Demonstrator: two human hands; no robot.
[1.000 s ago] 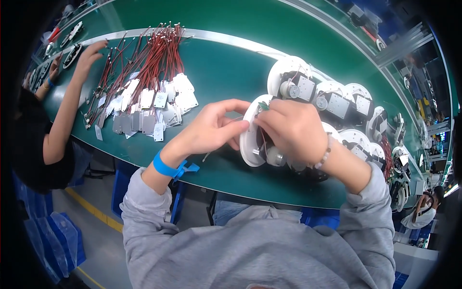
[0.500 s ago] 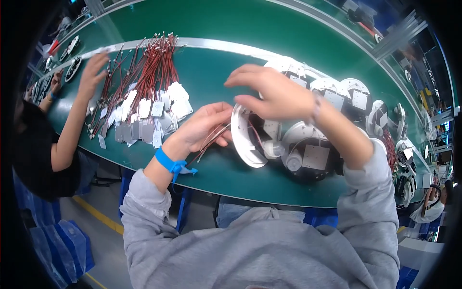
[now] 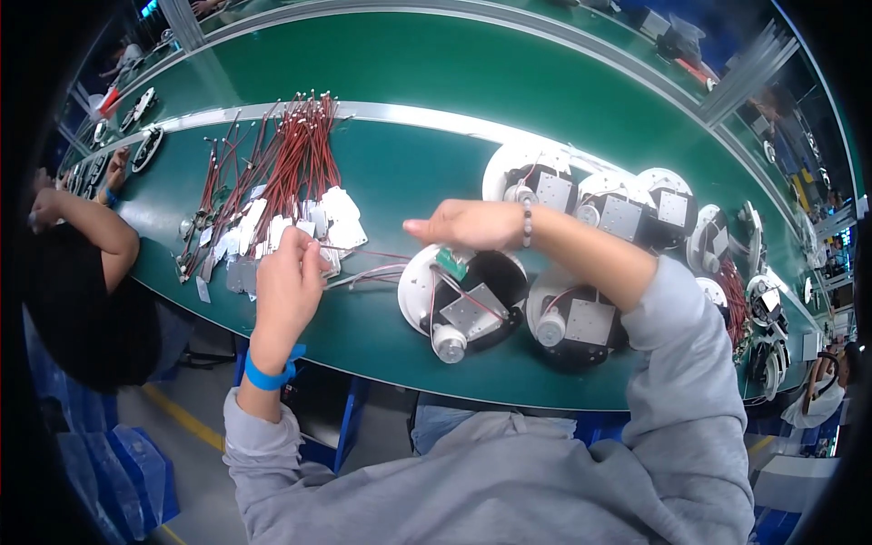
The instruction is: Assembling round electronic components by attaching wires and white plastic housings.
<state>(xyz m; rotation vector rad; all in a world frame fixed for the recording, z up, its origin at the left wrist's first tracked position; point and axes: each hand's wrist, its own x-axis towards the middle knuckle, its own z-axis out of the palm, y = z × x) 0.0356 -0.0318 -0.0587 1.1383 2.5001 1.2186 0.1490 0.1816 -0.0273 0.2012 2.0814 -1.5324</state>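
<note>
Near the front of the table a round white-and-black assembly (image 3: pixel 477 311) lies flat, with a square metal plate, a small motor and a green circuit board (image 3: pixel 451 263). Its wires (image 3: pixel 368 275) trail left toward my left hand (image 3: pixel 289 289). My left hand is closed in a pinch, and a thin red wire (image 3: pixel 363 252) leads to its fingertips. Beside it lies a pile of red cables (image 3: pixel 295 150) with flat white and grey pieces (image 3: pixel 341 213). My right hand (image 3: pixel 477 225) hovers over the assembly's upper edge, thumb pointing left. Its other fingers are mostly hidden.
Several similar round assemblies (image 3: pixel 581 318) stand on the right side of the green table (image 3: pixel 409 173). A metal rail (image 3: pixel 427 115) crosses behind them. At the left a co-worker's arm (image 3: pixel 91 225) reaches over the table. More red cables (image 3: pixel 732 291) lie at the far right.
The round assembly has gone from tilted on edge to flat. My left hand has moved left, away from it, to the cable pile. My right hand has lowered slightly, and the co-worker's hand has drawn back.
</note>
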